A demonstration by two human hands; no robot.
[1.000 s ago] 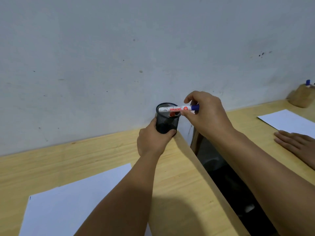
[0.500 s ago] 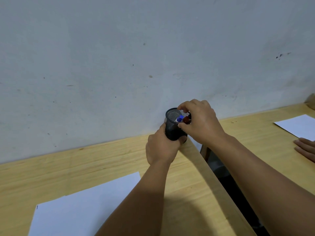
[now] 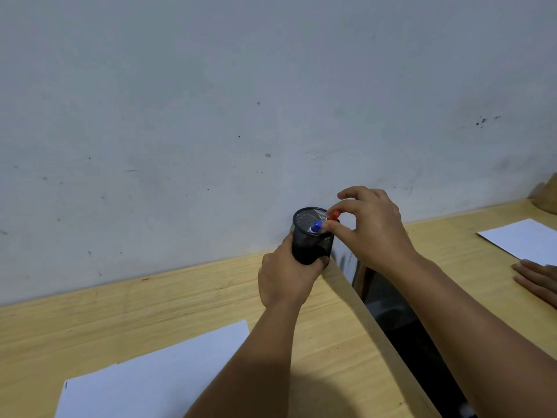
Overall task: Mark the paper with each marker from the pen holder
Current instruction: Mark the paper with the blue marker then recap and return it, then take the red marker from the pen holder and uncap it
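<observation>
Markers, a blue-capped one (image 3: 315, 228) and a red-capped one (image 3: 333, 215), stand in the black mesh pen holder (image 3: 312, 236) at the wooden table's (image 3: 180, 300) far corner. The left hand (image 3: 286, 279) clamps the holder; the right hand's (image 3: 370, 230) fingertips pinch at the caps, which one is unclear. Tugging sideways could tip the light holder off the edge.

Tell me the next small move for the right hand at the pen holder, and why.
Probably lift the red-capped marker straight up out of the pen holder. The right hand already pinches at its cap at the rim, the left hand grips the holder, and the blue-capped marker sits inside.
</observation>
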